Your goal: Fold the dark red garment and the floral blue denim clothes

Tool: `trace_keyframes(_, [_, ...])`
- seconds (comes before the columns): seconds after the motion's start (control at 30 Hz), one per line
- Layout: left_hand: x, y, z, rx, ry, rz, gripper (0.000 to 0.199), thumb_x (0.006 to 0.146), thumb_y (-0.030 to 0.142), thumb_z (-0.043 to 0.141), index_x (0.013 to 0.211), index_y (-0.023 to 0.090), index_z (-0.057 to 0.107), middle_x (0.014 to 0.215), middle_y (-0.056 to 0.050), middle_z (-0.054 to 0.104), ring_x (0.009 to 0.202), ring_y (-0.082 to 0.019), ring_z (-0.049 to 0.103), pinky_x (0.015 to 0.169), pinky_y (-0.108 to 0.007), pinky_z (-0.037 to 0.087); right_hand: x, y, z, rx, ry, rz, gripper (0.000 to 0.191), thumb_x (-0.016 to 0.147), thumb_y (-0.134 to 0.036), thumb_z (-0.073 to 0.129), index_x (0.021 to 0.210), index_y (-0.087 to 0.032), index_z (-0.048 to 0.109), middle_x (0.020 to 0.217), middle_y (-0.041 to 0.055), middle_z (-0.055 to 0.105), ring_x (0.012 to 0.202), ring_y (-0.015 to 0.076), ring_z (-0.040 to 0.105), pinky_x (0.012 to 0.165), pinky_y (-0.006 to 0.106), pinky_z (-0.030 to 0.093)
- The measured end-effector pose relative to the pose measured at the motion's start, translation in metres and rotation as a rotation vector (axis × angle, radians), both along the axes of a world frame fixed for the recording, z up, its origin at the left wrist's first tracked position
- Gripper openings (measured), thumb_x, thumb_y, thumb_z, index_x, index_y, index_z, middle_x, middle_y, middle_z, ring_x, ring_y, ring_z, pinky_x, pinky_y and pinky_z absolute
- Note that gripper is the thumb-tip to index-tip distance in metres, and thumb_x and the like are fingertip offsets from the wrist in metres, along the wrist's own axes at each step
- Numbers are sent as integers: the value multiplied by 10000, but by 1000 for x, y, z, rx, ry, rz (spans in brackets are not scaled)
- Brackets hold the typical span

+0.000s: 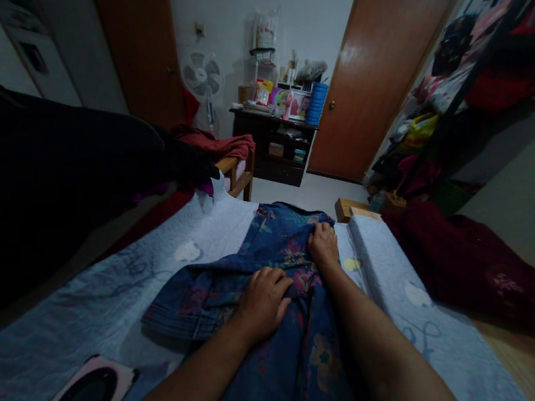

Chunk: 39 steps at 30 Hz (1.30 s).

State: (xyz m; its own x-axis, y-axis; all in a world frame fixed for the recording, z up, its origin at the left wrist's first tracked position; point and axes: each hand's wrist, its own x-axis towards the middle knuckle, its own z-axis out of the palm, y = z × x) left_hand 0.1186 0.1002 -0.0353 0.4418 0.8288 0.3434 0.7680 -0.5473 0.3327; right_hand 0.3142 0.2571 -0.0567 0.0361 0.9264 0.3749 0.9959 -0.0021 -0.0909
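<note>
A blue denim garment with a flower print lies lengthwise on the bed, running from its far edge toward me. One part of it, with a stitched hem, spreads out to the left. My left hand rests palm down on the middle of the cloth, fingers stretched and slightly bent. Farther off, near the garment's upper right edge, my right hand lies on the fabric with its fingers extended. Both palms are hidden, and no cloth is seen pinched in either hand.
Light blue patterned bedding covers the bed. A pink-edged device with a dark round face lies at front left. Dark clothing is heaped at left, a maroon bundle at right. Beyond stand a fan and a dark cabinet.
</note>
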Motion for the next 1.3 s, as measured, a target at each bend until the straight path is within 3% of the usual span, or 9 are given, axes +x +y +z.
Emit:
trace_keyframes(0.3, [4,8,-1,-54,52,41,107,844,169,614,931,220,577,971,-26,603,944,-214,520,817,-344,413,9,7,-6,-63,126,18,345,921,-228,427,1235,-138,537,1201,127,599,1086,234,542,933,298,373])
trace_keyframes(0.5, [6,5,4,-30,58,-52,118,820,127,592,888,213,550,937,-27,606,917,-205,518,796,-333,396,9,7,-6,-44,149,16,374,918,-230,438,1270,-133,522,1224,131,593,1116,237,540,956,306,376])
trace_keyframes(0.7, [10,-1,4,-64,81,-138,41,854,189,580,837,214,552,847,-20,602,830,-193,523,739,-321,394,9,8,-7,-30,173,27,381,919,-252,450,1270,-126,530,1224,136,592,1107,250,538,959,326,386])
trace_keyframes(0.9, [12,0,8,11,-4,-30,122,878,262,600,988,215,576,1066,-47,575,1028,-225,488,884,-359,402,9,5,-7,6,170,37,391,906,-244,469,1276,-145,550,1262,143,550,1117,255,510,969,340,390])
trace_keyframes(1.07, [12,4,1,-51,69,-33,133,882,243,599,1013,232,581,1006,-28,600,964,-218,512,834,-357,400,9,3,-4,84,124,111,469,869,-172,502,1326,-264,550,1443,78,436,1274,275,371,1027,368,354])
trace_keyframes(1.3, [12,7,-1,-111,63,-28,85,860,242,628,902,217,557,934,-17,627,893,-202,543,760,-324,380,10,7,-4,-39,120,180,412,936,-242,432,1318,-294,577,1355,46,549,1148,241,484,978,343,400])
